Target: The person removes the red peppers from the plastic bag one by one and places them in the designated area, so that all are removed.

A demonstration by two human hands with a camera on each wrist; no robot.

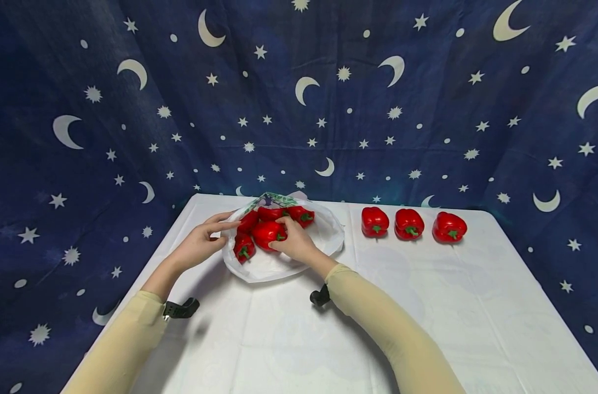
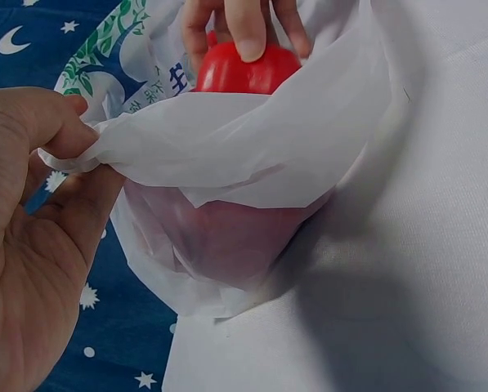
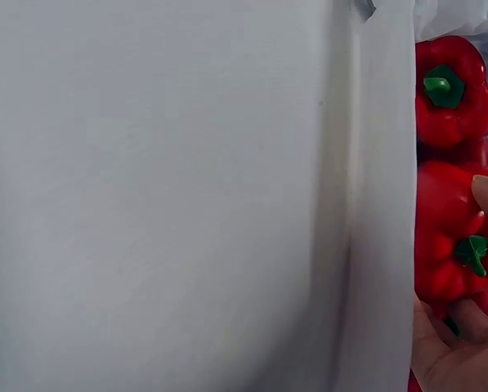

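Observation:
A white plastic bag (image 1: 331, 227) with a green and purple print lies mouth-open at the table's left back. Inside it are several red bell peppers with green stems, one at the near left (image 1: 243, 249). My left hand (image 1: 193, 249) pinches the bag's rim (image 2: 219, 139) between thumb and fingers, as the left wrist view shows. Reaching into the bag, my right hand (image 1: 297, 241) holds a red bell pepper (image 1: 266, 234) between thumb and fingers. In the right wrist view, that pepper (image 3: 444, 216) has the thumb on its side and fingers below.
Three more red bell peppers (image 1: 375, 221) (image 1: 409, 224) (image 1: 449, 227) stand in a row at the back right of the white-covered table (image 1: 427, 306). Behind hangs a dark blue curtain (image 1: 279, 98) with moons and stars. Both wrists wear black straps.

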